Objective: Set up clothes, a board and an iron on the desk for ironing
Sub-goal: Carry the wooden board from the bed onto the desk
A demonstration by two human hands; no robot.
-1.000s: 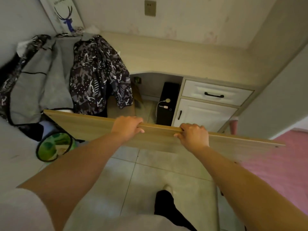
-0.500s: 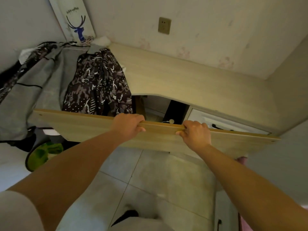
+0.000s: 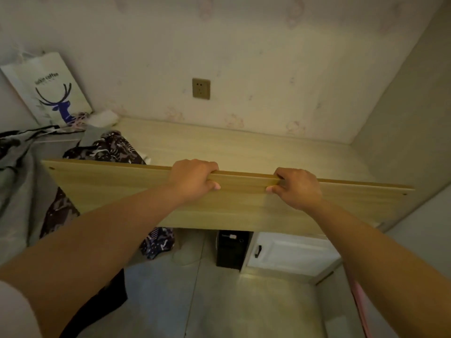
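A long light-wood board (image 3: 117,189) stretches across the view, held on edge in front of the desk (image 3: 244,147). My left hand (image 3: 192,179) grips its top edge near the middle, fingers curled over the far side. My right hand (image 3: 296,187) grips the same edge a little to the right. Dark patterned clothes (image 3: 114,150) and a grey garment (image 3: 17,191) lie heaped on the desk's left end, partly hidden behind the board. No iron is in view.
A white paper bag with a blue deer (image 3: 48,89) leans in the back left corner. A wall socket (image 3: 201,88) sits above the desk. Below are a black box (image 3: 231,250), a white cabinet door (image 3: 288,252) and a tiled floor (image 3: 219,301).
The board has risen with both hands from below the desktop to desk height and closer to the wall. My view has tilted up toward the wall.
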